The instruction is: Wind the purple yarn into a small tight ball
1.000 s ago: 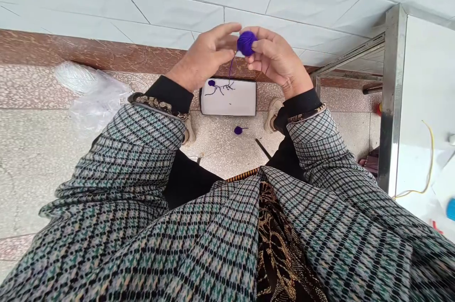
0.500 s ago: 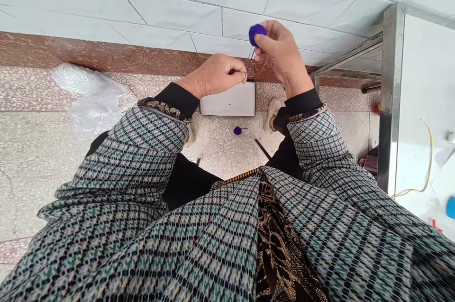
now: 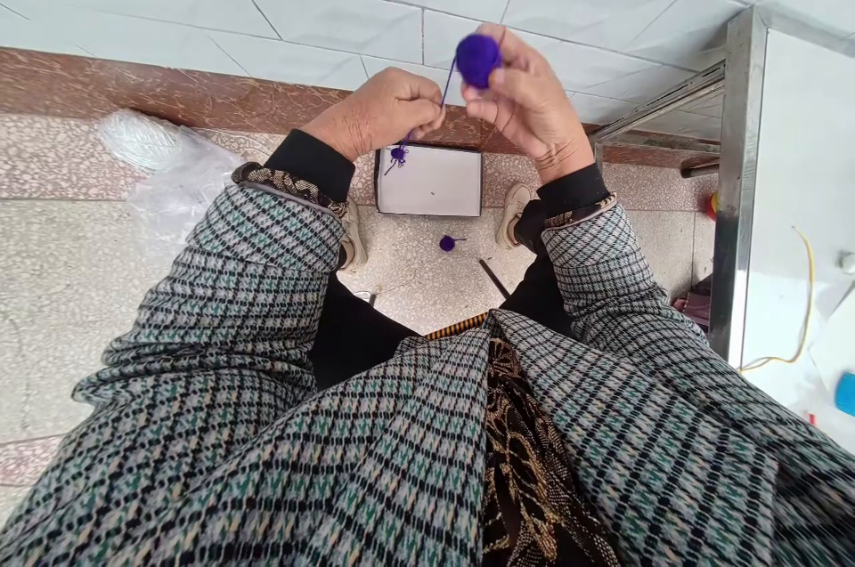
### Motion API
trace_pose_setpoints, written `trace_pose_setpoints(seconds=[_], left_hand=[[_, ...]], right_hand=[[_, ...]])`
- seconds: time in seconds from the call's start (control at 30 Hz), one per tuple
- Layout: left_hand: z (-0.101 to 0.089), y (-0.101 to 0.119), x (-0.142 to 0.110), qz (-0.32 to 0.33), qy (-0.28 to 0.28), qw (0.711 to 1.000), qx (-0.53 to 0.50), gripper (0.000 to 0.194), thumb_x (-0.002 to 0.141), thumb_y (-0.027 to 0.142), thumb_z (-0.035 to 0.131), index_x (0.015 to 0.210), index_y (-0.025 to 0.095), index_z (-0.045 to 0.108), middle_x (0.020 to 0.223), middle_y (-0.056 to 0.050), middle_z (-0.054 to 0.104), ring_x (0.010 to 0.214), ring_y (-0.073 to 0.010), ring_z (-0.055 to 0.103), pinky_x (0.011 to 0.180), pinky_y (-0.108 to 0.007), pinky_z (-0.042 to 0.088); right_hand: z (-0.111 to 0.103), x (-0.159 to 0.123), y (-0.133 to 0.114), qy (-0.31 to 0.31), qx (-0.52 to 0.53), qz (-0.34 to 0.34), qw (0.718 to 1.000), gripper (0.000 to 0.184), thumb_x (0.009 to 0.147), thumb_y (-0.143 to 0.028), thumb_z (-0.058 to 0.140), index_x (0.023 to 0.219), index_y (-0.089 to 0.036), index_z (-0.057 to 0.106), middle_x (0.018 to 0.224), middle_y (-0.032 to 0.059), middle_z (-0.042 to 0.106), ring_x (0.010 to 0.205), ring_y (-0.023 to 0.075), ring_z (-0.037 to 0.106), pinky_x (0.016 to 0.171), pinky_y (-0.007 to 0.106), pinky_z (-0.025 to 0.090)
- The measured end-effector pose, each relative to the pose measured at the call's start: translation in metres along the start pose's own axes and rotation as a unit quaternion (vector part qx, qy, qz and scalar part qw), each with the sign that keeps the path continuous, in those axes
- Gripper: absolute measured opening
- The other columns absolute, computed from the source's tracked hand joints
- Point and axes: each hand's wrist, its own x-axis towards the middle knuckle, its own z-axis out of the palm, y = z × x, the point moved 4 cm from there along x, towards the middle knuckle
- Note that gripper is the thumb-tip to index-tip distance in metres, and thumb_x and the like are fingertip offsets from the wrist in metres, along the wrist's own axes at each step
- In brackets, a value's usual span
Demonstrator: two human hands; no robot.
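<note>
Head view: the right hand pinches a purple yarn ball between its fingertips, held up above the floor. The left hand, fingers curled, seems to grip the yarn strand, which ends in a small tuft over a white box. A small purple pompom lies on the floor.

Both hands are bare: nothing covers the left hand or the right hand. Just below the grip, a black knit cuff shows at each wrist, and past it a brown-and-gold patterned trim edges each jacket sleeve. The sleeves of the checked jacket are a grey-and-white weave flecked with black and green. Farther below the hands, a dark gold-patterned garment shows between the jacket's front edges, above black trousers and pale shoes.
</note>
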Motion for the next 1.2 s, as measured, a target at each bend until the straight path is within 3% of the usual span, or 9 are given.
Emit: trace_pose_setpoints(seconds=[0.13,0.27,0.4,0.53,0.67,0.73,0.83,0.97,1.2], left_hand=[[0.015,0.007,-0.002,0.065,-0.091,0.993,-0.024,0.034,0.092,0.003,0.060,0.063,0.020,0.063,0.069,-0.002,0.060,0.067,-0.0181,0.054,0.078,-0.037,0.044],[0.007,0.003,-0.002,0.050,-0.065,0.995,-0.048,0.026,0.089,0.008,0.063,0.066,0.021,0.065,0.070,-0.003,0.059,0.064,-0.0171,0.049,0.074,-0.036,0.040],[-0.007,-0.008,0.000,0.005,-0.009,0.999,-0.050,0.030,0.091,0.015,0.069,0.064,0.022,0.061,0.067,-0.002,0.054,0.068,-0.0168,0.044,0.073,-0.035,0.039],[0.001,-0.008,0.003,0.027,-0.061,0.997,-0.026,0.029,0.094,0.020,0.067,0.066,0.023,0.063,0.067,-0.003,0.058,0.069,-0.0188,0.051,0.077,-0.037,0.044],[0.014,-0.003,0.002,0.070,-0.148,0.987,0.000,0.027,0.092,0.023,0.069,0.065,0.022,0.067,0.069,-0.005,0.063,0.071,-0.0213,0.059,0.080,-0.040,0.047],[0.014,-0.002,0.000,0.074,-0.167,0.983,-0.013,0.026,0.093,0.029,0.073,0.068,0.022,0.070,0.070,-0.005,0.064,0.072,-0.0216,0.059,0.081,-0.041,0.048],[0.006,0.000,-0.002,0.090,-0.143,0.984,-0.046,0.028,0.091,0.036,0.075,0.067,0.023,0.070,0.069,-0.005,0.063,0.073,-0.0206,0.056,0.082,-0.043,0.047],[-0.001,0.000,-0.005,0.087,-0.113,0.987,-0.076,0.043,0.090,0.055,0.084,0.063,0.026,0.068,0.068,-0.006,0.061,0.072,-0.0214,0.053,0.083,-0.046,0.045],[0.005,-0.004,-0.010,0.048,-0.099,0.985,-0.131,0.041,0.082,0.056,0.086,0.062,0.026,0.066,0.068,-0.006,0.058,0.067,-0.0187,0.049,0.088,-0.055,0.050]], right_hand=[[-0.003,0.007,0.000,0.083,-0.043,-0.053,0.994,0.031,0.083,-0.032,0.076,0.103,-0.033,0.053,0.109,0.0025,0.068,0.094,0.0245,0.070,0.078,0.034,0.063],[-0.003,0.004,0.011,-0.059,-0.247,0.059,0.965,0.037,0.071,-0.011,0.083,0.090,-0.031,0.059,0.088,0.0025,0.067,0.085,0.0260,0.064,0.061,0.033,0.053],[-0.003,-0.006,0.012,-0.191,-0.118,0.086,0.971,0.037,0.070,-0.015,0.087,0.095,-0.026,0.063,0.085,0.0008,0.070,0.069,0.0172,0.057,0.058,0.028,0.051],[-0.006,0.000,0.000,-0.066,0.083,-0.060,0.993,0.048,0.079,-0.032,0.088,0.116,-0.028,0.057,0.103,-0.0005,0.070,0.079,0.0163,0.061,0.074,0.029,0.060],[-0.008,0.010,0.004,0.072,-0.029,-0.074,0.994,0.031,0.092,-0.027,0.077,0.108,-0.031,0.051,0.101,-0.0003,0.065,0.085,0.0198,0.060,0.081,0.031,0.059],[-0.008,0.011,0.008,0.032,-0.172,-0.023,0.984,0.032,0.089,-0.020,0.081,0.098,-0.031,0.052,0.098,0.0007,0.065,0.082,0.0212,0.057,0.071,0.032,0.055],[-0.007,0.005,0.014,-0.173,-0.321,0.034,0.930,0.031,0.082,-0.017,0.091,0.090,-0.026,0.063,0.087,0.0012,0.064,0.078,0.0195,0.054,0.061,0.029,0.044],[-0.008,-0.009,0.012,-0.367,-0.121,0.010,0.922,0.049,0.077,-0.037,0.104,0.102,-0.021,0.066,0.093,-0.0003,0.070,0.071,0.0133,0.060,0.060,0.023,0.048],[-0.041,0.010,0.001,-0.138,0.287,-0.100,0.943,0.087,0.043,-0.032,0.116,0.116,-0.028,0.069,0.087,-0.0075,0.068,0.055,0.0079,0.046,0.047,0.016,0.044]])
